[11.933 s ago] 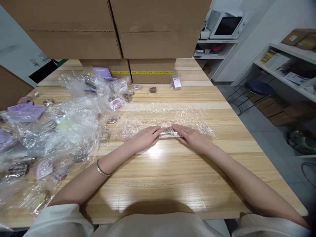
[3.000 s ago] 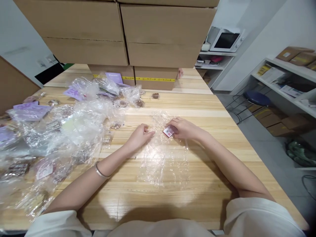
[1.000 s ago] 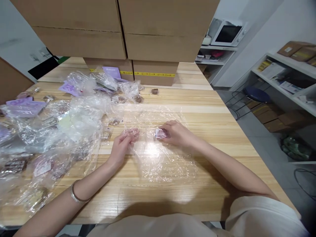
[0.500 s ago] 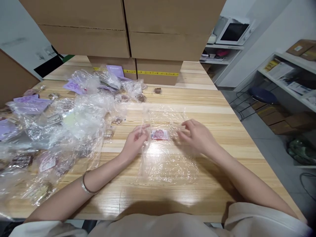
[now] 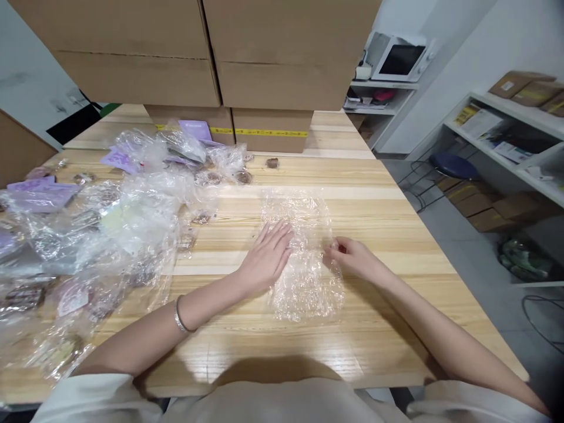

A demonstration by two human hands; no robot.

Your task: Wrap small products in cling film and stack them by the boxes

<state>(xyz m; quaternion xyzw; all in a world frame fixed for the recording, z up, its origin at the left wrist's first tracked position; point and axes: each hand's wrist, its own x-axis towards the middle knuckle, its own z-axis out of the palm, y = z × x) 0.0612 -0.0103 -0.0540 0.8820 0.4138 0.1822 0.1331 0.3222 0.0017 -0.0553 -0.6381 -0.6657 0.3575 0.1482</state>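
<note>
Head view: clear film (image 5: pixel 308 264) lay at the centre of the frame on the wooden table (image 5: pixel 418 317), crinkled, glossy, see-through. Its long axis ran up and down the frame, one short end toward the upper centre, the other toward the wearer at lower centre, the lower end leaning slightly right. No front or back could be told from the crinkles. Film sat mostly between the two hands, its left side partly under one of them. Left hand (image 5: pixel 265 258): palm down, opened out flat, fingers long and slightly parted, pointing to the upper right, resting on the film's left part; anything beneath the palm was hidden. Right hand (image 5: pixel 355 258): narrow, thumb and fingertips drawn together at the film's right edge, pinching it. Bracelet (image 5: pixel 178 315) on the left wrist. Left of frame: a heap of plastic-wrapped packets (image 5: pixel 141 217), well apart from the film. One small brown piece (image 5: pixel 272 163) lay above the film at upper centre, near the stacked cardboard boxes (image 5: pixel 282 82).
</note>
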